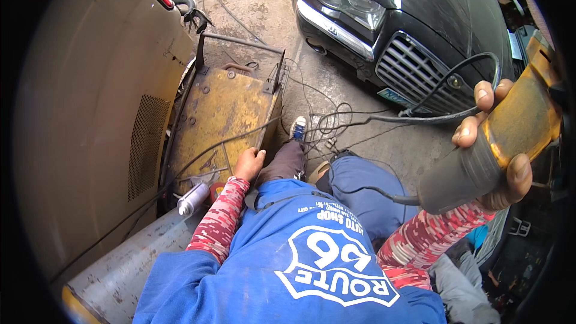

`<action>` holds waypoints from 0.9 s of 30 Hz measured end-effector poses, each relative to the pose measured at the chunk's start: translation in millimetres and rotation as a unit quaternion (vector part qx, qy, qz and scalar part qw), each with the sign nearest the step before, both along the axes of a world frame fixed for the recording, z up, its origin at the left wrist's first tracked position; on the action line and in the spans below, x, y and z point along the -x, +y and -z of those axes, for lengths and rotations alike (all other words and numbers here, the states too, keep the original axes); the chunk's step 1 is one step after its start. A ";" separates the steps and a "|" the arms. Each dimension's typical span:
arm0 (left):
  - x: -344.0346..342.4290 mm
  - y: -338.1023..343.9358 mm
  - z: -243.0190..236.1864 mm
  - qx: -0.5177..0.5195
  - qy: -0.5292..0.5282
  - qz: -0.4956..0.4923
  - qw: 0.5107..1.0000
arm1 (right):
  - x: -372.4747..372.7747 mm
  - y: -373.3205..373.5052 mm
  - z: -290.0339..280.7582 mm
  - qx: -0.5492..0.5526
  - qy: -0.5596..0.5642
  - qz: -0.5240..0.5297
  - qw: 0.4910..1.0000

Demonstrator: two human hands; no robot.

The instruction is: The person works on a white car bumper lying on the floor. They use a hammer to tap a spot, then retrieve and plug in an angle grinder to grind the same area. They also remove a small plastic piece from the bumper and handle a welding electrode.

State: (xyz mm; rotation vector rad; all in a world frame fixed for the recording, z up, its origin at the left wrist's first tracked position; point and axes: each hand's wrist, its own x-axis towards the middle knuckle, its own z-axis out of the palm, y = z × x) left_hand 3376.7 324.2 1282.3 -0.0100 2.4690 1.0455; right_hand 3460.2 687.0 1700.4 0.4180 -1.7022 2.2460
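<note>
Stained grey floor (258, 3), apparently concrete

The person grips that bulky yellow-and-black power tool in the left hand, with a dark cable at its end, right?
Wrong hand: the head view shows the right hand gripping the power tool, with the dark cable at its end.

tool (489, 151): matt, scuffed, plastic-looking | cart (234, 105): rough, worn metal | car (414, 21): glossy paint | shirt (258, 261): matt cloth
</note>
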 end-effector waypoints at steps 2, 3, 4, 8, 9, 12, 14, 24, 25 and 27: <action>76.6 37.7 -7.4 -0.071 -0.047 -0.045 0.995 | 83.7 30.2 -10.2 0.012 -0.005 0.009 1.000; 105.1 51.2 -10.6 -0.104 -0.078 -0.071 0.989 | 114.7 38.8 -15.5 0.032 -0.022 0.046 0.998; 123.2 62.3 -13.3 -0.129 -0.102 -0.077 0.983 | 145.6 47.8 -20.8 0.049 -0.036 0.049 0.997; 162.6 79.5 -15.2 -0.126 -0.127 -0.060 0.982 | 237.8 80.0 -35.3 0.144 -0.079 -0.042 0.986; 164.5 77.7 -14.8 -0.072 -0.134 -0.047 0.987 | 256.5 87.1 -37.6 0.146 -0.066 -0.072 0.985; 170.7 66.4 -15.2 -0.008 -0.131 -0.030 0.991 | 292.9 98.5 -51.8 0.165 -0.057 -0.153 0.973; 178.6 61.5 -18.1 -0.147 -0.293 -0.187 0.926 | 317.6 101.6 -66.6 0.183 -0.064 -0.193 0.962; 214.9 98.8 -11.8 -0.044 -0.139 -0.232 0.962 | 457.2 99.6 -111.4 0.130 -0.093 -0.384 0.910; 214.7 108.5 -5.3 -0.081 -0.157 -0.251 0.952 | 474.7 101.3 -108.7 0.126 -0.078 -0.394 0.907; 205.9 132.6 2.4 -0.098 -0.175 -0.297 0.934 | 509.3 108.5 -101.4 0.130 -0.089 -0.395 0.905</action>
